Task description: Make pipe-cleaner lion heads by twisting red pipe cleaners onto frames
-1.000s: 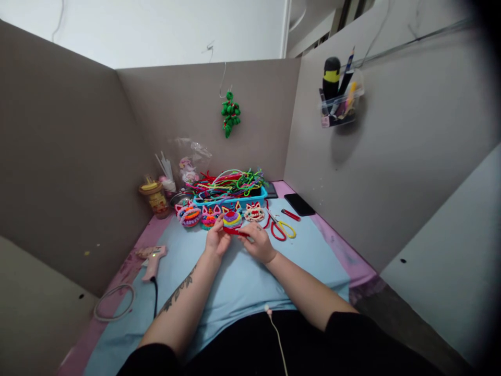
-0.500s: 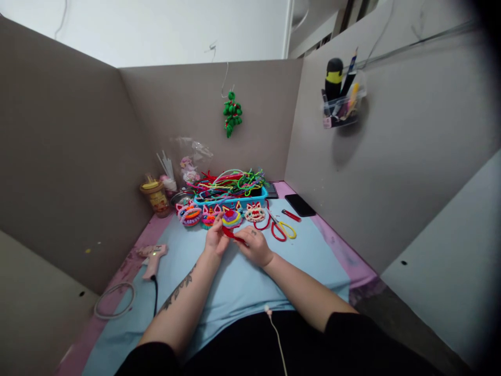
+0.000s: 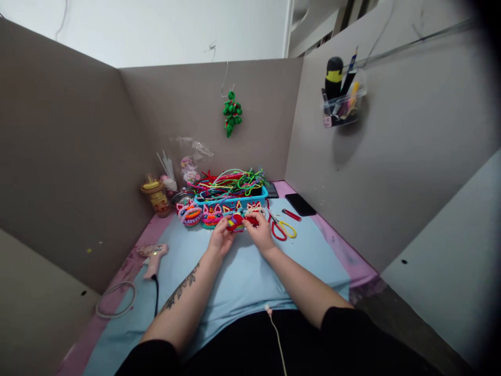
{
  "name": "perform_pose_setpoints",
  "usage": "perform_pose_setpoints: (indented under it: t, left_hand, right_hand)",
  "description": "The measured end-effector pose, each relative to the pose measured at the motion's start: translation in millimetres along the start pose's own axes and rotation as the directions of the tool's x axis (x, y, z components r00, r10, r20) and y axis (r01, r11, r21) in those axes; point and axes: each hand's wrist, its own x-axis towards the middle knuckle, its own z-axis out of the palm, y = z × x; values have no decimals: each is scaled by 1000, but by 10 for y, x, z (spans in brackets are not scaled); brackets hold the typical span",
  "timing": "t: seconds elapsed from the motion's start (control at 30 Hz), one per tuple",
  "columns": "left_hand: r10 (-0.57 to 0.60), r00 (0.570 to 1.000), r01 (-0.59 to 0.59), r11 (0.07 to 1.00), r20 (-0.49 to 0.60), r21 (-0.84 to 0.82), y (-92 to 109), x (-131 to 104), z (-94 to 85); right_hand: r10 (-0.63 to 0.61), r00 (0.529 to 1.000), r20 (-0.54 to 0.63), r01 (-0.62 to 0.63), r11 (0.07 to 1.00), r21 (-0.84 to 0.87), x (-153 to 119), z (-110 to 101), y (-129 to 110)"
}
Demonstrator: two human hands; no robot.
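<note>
My left hand (image 3: pixel 222 238) is closed with its fingertips at the left edge of a round multicoloured pipe-cleaner piece (image 3: pixel 235 223). My right hand (image 3: pixel 259 233) pinches a red pipe-cleaner strip (image 3: pixel 250 221) at the right side of that piece. The fingers partly hide where strip and piece meet. Just behind the hands stand several pipe-cleaner animal heads, among them a pink-and-orange one (image 3: pixel 190 213) on the left and a pale one (image 3: pixel 255 207) on the right, partly covered by my right hand.
A blue basket (image 3: pixel 230 201) of loose pipe cleaners stands at the back. Scissors (image 3: pixel 282 230), a red cutter (image 3: pixel 291 214) and a phone (image 3: pixel 300 204) lie to the right. On the left are a pink glue gun (image 3: pixel 154 259) with its cable and a lidded cup (image 3: pixel 158 198). Panels enclose three sides.
Both hands have shifted, the right one further forward. The red strip, earlier stretched between the hands, is now at the multicoloured piece, which earlier showed behind the fingers.
</note>
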Motion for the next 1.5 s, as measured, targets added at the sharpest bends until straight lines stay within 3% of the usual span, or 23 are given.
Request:
perform_pose_setpoints:
  t: [0.17, 0.4, 0.83, 1.23, 1.5]
  left_hand:
    - [-12, 1000, 12, 1000, 15, -26, 1, -9, 15]
    - [-14, 998, 17, 999, 62, -49, -2, -23, 13]
    - [18, 982, -25, 999, 190, 36, 42, -63, 8]
    - [2, 979, -18, 997, 203, 76, 35, -68, 11]
    - [-6, 980, -14, 995, 199, 102, 20, -54, -24]
  right_hand:
    - [135, 990, 34, -138, 988, 76, 1, 19, 80]
    - [202, 976, 83, -211, 968, 137, -6, 42, 92]
    - [181, 979, 93, -194, 968, 158, -86, 103, 69]
    - [179, 980, 82, -189, 971, 146, -105, 104, 134]
    - [135, 988, 81, -144, 982, 123, -115, 93, 57]
